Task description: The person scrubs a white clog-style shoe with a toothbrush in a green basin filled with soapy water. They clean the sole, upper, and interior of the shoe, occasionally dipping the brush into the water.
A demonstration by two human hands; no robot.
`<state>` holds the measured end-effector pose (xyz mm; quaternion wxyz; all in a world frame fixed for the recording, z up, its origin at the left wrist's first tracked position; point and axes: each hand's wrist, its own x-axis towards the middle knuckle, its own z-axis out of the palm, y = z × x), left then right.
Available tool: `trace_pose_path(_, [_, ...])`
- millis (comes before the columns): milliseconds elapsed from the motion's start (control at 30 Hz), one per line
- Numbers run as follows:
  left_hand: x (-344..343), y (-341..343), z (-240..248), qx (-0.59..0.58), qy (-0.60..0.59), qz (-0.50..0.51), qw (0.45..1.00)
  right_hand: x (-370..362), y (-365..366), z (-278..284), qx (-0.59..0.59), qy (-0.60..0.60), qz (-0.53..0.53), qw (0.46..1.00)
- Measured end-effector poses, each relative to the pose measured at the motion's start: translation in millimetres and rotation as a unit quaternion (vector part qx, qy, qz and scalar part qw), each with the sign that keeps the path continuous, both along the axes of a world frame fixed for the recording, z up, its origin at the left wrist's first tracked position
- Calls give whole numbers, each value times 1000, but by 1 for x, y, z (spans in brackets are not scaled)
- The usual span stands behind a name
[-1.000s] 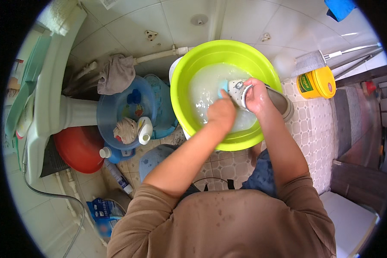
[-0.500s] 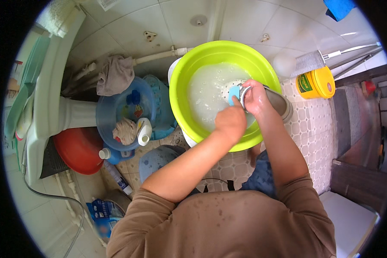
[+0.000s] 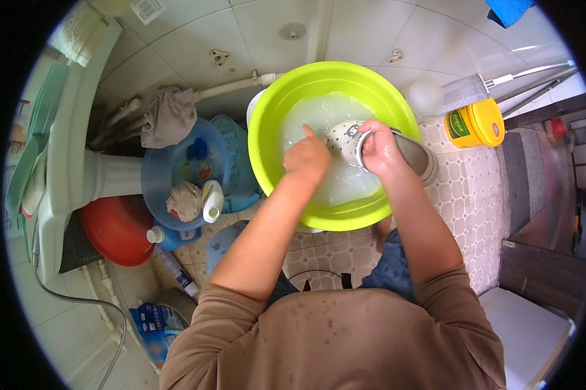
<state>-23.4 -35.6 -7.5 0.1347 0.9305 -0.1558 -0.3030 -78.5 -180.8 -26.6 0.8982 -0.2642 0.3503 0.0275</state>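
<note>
In the lime-green tub (image 3: 397, 91) lies cloudy, sudsy water (image 3: 306, 117). My right hand (image 3: 379, 149) grips a whitish clog (image 3: 346, 138) by its opening. Its toe, full of holes and with a dark mark, tilts down over the water, and the grey heel end reaches over the tub's right rim. My left hand (image 3: 308, 157) is at the water, left of the toe and apart from it. One finger points up and away while the others curl under. Whatever they hold, if anything, is hidden. The light blue scrubber is out of sight.
Left of the tub stands a blue basin (image 3: 151, 166) with a white bottle (image 3: 213, 200) and a crumpled cloth (image 3: 186, 200). A red basin (image 3: 111, 231) leans by the sink pedestal (image 3: 117, 175). A yellow bucket (image 3: 485, 122) is on the right.
My left hand has left the clog's toe and moved left to the water. The light blue scrubber seen at the toe before no longer shows. My right hand keeps its hold on the clog.
</note>
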Motion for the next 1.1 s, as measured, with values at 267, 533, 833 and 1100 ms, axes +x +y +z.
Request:
trace_pose_path(267, [10,-1,-36,-58,-58,15,997,-3,8,3,-20,13,25,999])
trace_pose_path(533, [-16,-10,-6,-102,-70,-36,992,-2,3,-7,-16,34,-25,999])
trace_pose_path(833, [-9,-6,-13,-110,-119,-44,986,-5,9,-21,-38,-10,-42,998])
trace_pose_path(1100, [-17,-1,-3,-127,-139,-76,979,-9,16,-18,-72,-31,-70,994])
